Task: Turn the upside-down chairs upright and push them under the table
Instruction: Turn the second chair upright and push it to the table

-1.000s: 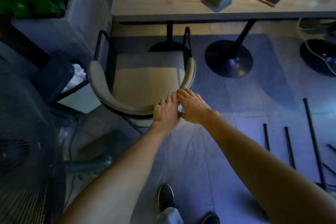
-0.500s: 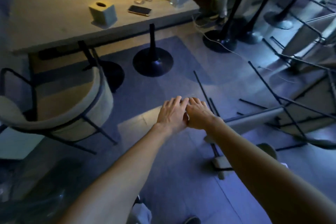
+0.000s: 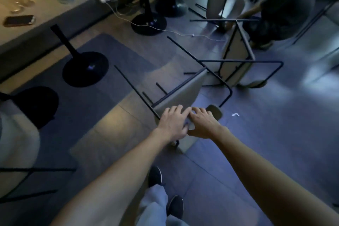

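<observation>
An overturned chair [image 3: 180, 95] with a pale seat and thin black legs lies on the floor in the middle, its legs pointing up and to the left. My left hand [image 3: 172, 123] and my right hand [image 3: 202, 123] are side by side over its near edge, fingers spread and extended, not visibly closed around anything. A second overturned chair [image 3: 236, 55] lies just behind the first. An upright chair [image 3: 16, 143] stands at the left edge, next to the table [image 3: 55, 16].
Two black pedestal bases [image 3: 85, 69] stand under the table. A phone [image 3: 19, 20] and glasses lie on the tabletop. A white cable [image 3: 165, 30] runs across the floor. Another person [image 3: 278, 11] bends over a chair [image 3: 218, 0] at the top right. My shoes show below.
The view has swung right, from the upright chair at the table to the overturned chairs. My hands, still together, have come down onto the near overturned chair.
</observation>
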Tool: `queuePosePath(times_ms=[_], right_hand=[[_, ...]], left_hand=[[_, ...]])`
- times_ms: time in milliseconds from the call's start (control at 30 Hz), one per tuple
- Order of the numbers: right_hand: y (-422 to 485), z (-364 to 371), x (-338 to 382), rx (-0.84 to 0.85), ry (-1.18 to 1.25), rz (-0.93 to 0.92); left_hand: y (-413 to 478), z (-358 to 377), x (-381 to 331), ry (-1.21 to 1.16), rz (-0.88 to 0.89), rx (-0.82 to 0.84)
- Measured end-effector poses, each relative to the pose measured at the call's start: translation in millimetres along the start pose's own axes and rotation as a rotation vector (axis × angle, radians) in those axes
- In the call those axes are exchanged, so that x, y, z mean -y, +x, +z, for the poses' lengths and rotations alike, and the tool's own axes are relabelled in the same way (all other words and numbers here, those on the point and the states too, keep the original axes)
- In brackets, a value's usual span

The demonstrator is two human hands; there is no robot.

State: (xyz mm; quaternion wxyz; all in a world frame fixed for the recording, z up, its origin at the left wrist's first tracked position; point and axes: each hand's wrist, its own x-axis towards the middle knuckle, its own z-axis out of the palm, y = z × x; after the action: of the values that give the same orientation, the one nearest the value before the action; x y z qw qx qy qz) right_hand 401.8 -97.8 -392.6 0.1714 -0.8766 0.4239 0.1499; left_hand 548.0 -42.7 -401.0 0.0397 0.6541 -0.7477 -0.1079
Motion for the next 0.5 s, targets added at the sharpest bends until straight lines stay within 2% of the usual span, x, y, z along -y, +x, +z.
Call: queuePosePath(times_ms=[233, 367, 500], right_hand=[[-23, 86, -50, 0.138, 0.155, 0.18], [-12, 133, -42, 0.181, 0.242, 0.231], [10, 177, -18, 0.208, 0.351, 0.266]], left_hand=[[7, 76, -6, 0.178, 0.131, 0.327], [1, 119, 12, 0.234, 0.188, 0.462], [-1, 154, 33, 0.236, 0.227, 0.522]])
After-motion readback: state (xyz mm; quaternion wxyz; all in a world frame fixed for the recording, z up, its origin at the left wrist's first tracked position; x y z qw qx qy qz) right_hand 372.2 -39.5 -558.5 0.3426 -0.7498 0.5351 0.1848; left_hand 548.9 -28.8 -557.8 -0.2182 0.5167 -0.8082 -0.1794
